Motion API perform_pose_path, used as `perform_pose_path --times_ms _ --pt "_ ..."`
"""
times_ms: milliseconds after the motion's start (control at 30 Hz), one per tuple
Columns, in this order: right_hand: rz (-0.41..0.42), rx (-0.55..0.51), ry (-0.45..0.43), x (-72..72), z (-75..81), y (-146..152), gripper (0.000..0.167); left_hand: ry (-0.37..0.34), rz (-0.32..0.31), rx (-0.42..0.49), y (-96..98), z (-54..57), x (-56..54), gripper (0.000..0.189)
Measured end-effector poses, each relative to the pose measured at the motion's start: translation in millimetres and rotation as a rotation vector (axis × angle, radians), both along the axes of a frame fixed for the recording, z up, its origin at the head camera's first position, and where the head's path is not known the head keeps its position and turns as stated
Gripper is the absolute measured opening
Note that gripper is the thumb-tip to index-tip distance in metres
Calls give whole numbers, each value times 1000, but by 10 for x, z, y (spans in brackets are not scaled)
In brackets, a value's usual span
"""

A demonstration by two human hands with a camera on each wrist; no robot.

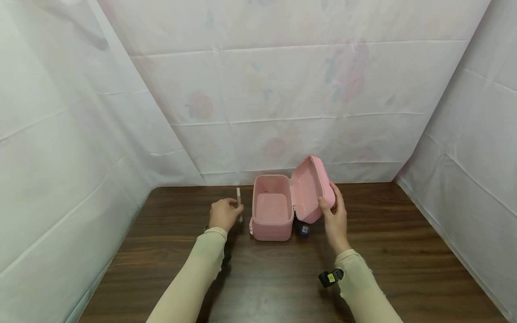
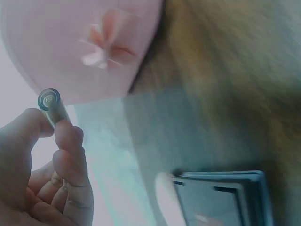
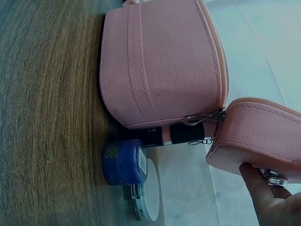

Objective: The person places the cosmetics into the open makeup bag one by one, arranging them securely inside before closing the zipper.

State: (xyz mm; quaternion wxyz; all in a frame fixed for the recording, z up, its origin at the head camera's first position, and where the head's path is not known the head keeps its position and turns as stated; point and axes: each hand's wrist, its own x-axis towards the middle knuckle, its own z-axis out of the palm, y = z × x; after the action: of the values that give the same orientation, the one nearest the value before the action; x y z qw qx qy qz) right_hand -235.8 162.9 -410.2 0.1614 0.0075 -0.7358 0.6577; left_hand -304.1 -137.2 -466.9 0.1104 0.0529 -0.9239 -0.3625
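Cream sleeves [image 1: 190, 273] up front, left hand [image 1: 224, 214] pinching some slim tube [image 1: 239, 197] in its fingers, right hand [image 1: 336, 220] gripping the lid [image 1: 308, 190] of an open pink case [image 1: 272, 232].

Table [image 1: 262, 287]: before the cloth [image 1: 258, 89], which also hangs to its left and right
Vanity case [image 1: 272, 232]: on the table, towards the back edge, between the hands
Lid [image 1: 307, 193]: joined to the case's right side, swung out rightward
Left hand [image 1: 223, 213]: left of the case, around a slim tube [image 1: 239, 198]
Right hand [image 1: 336, 215]: on the lid's right end
Jar [image 3: 123, 162]: on the table, right of the case, by its near corner
Bottle [image 3: 187, 133]: upright beside the case, partly behind the jar
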Motion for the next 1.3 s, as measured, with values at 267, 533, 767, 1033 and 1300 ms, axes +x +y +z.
perform_pose_path --times_ms 267,533,767,1033,1300 --pt "9 -24 13 -108 -158 59 58 -19 -4 65 93 176 37 35" --pt "18 -27 46 -207 -292 78 57 68 -47 62 210 320 73 29" --pt "22 -30 33 -87 -148 55 59 63 -91 52 394 424 41 29" --pt "-1 -20 21 45 -8 50 58 1 -191 111 677 488 15 29" --pt "23 -41 15 -20 -120 64 59 -14 -225 70 817 421 -18 27"
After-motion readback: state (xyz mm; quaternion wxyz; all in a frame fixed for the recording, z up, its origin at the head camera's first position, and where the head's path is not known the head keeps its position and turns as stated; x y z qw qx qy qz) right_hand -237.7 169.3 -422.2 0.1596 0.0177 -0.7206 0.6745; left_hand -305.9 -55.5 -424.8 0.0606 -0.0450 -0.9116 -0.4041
